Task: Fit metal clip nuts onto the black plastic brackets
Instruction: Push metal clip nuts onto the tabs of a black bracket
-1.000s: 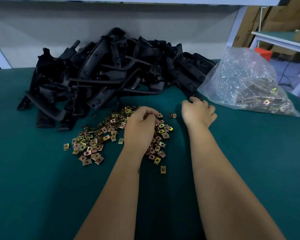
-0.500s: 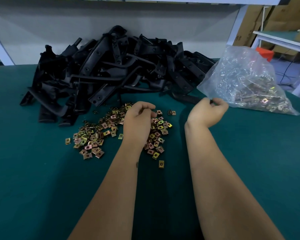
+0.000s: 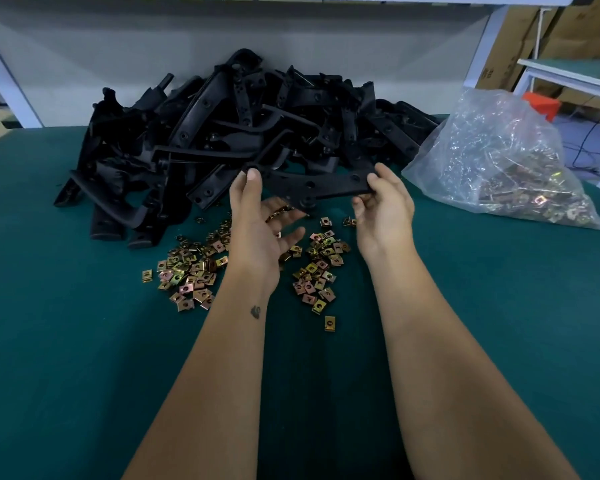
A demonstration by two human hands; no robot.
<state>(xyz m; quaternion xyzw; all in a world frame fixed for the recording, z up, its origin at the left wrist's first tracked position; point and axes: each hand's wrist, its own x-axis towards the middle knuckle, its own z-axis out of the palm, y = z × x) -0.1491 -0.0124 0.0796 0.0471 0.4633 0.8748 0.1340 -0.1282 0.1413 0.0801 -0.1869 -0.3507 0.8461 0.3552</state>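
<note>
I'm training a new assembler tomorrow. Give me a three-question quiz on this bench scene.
1. True or false: both hands hold one black bracket.
2. Where do the loose clip nuts lie? A) on the green mat B) in a tray C) on the bracket pile
3. What stands right of the pile?

Key:
1. True: left hand and right hand grip its ends.
2. A
3. A clear plastic bag of clip nuts.

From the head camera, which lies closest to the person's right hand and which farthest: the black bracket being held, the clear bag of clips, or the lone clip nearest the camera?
1. The held bracket: the right hand grips its right end.
2. The clear bag: on the green table to the hand's right, not touching it.
3. The lone clip: nearer the camera, between the forearms.
</note>
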